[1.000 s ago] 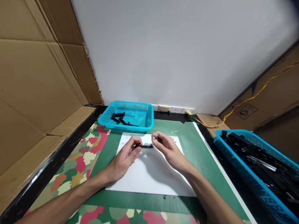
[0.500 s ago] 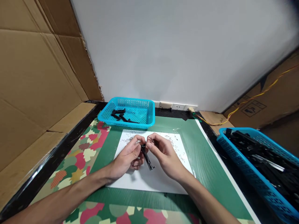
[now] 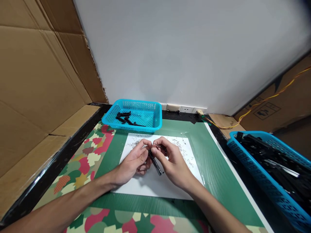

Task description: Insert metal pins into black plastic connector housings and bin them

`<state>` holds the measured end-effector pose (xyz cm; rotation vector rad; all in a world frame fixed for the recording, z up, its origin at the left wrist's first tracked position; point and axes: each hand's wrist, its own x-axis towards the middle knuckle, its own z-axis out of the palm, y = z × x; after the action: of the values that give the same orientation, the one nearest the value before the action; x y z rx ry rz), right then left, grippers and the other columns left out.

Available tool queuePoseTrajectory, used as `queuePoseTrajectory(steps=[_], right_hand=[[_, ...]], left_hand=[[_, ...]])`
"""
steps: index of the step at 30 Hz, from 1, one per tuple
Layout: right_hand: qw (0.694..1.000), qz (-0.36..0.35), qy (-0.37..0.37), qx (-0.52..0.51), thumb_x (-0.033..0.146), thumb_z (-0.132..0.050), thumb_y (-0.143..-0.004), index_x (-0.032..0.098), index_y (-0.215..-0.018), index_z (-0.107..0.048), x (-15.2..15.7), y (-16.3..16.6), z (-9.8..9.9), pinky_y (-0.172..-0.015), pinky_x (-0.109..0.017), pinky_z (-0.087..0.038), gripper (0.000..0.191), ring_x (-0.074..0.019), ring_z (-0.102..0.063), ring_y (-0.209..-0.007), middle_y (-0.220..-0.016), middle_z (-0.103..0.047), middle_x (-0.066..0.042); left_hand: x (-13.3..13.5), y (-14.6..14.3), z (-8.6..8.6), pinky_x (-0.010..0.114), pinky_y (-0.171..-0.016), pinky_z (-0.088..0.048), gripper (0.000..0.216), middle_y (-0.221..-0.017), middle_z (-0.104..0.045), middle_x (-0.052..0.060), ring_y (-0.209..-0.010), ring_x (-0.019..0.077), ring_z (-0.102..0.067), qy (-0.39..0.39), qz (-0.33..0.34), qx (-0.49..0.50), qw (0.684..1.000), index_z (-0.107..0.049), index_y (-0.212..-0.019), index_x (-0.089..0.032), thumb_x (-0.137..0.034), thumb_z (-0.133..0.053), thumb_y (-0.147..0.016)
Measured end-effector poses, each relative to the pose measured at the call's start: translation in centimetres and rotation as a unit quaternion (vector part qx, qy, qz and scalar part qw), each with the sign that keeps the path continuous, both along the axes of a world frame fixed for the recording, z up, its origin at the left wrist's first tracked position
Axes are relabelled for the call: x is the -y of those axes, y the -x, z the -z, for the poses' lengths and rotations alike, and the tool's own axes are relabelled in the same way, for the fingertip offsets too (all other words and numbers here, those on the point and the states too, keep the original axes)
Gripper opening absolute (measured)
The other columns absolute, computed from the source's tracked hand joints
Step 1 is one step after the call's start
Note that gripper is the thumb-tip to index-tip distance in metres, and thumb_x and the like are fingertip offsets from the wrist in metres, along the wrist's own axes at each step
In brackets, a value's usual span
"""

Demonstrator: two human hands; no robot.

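Note:
My left hand (image 3: 133, 161) and my right hand (image 3: 171, 161) meet over a white sheet of paper (image 3: 155, 184) on the green mat. Between their fingertips they hold a small black plastic strip (image 3: 155, 163), which slants down and to the right. The left fingers pinch its upper end. My right hand's fingers are closed on a thin metal tool (image 3: 157, 144) pressed against the strip's top. Fine dark shavings (image 3: 181, 147) lie scattered over the far part of the paper.
A small blue basket (image 3: 155, 121) with several black strips stands at the back of the mat. A larger blue basket (image 3: 243, 155) full of black parts sits at the right. Cardboard walls rise on the left, and a yellow cable (image 3: 255, 105) runs at the back right.
The black strip lay level between my hands a second ago; now it slants downward. My hands have drawn closer together, and the view has shifted slightly.

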<state>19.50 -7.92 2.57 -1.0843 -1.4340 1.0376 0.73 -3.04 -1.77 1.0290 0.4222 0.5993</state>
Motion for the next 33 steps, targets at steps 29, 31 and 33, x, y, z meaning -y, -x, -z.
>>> queuePoseTrajectory(steps=[29,31,33], right_hand=[[0.967,0.095,0.047,0.234,0.037,-0.05,-0.106,0.022,-0.094,-0.057,-2.3,-4.1,3.1,-0.074,-0.034,-0.041,0.02,-0.0229,-0.058,-0.082,-0.089,-0.065,-0.004],[0.957,0.097,0.042,0.269,0.034,-0.049,-0.106,0.022,-0.095,-0.057,-2.3,-3.9,3.4,-0.074,-0.034,-0.041,0.018,-0.0237,-0.059,-0.082,-0.091,-0.066,-0.006],[0.951,0.095,0.039,0.29,0.033,-0.048,-0.106,0.022,-0.095,-0.057,-2.2,-3.6,3.5,-0.074,-0.035,-0.041,0.018,-0.0243,-0.06,-0.083,-0.092,-0.068,-0.007]], left_hand=[[0.3,0.7,-0.7,0.026,-0.056,-0.042,0.022,-0.064,-0.065,-0.003,-0.054,0.0133,-0.056,-0.406,-0.159,-0.294,0.851,-0.08,-0.11,-0.023,-0.041,-0.076,-0.099],[0.4,0.7,-0.7,0.025,-0.055,-0.041,0.021,-0.061,-0.063,-0.003,-0.053,0.0133,-0.055,-0.406,-0.155,-0.298,0.85,-0.08,-0.107,-0.022,-0.041,-0.077,-0.098],[0.4,0.6,-0.6,0.025,-0.054,-0.04,0.021,-0.059,-0.062,-0.004,-0.052,0.0135,-0.055,-0.401,-0.153,-0.3,0.852,-0.08,-0.104,-0.022,-0.041,-0.079,-0.097]])
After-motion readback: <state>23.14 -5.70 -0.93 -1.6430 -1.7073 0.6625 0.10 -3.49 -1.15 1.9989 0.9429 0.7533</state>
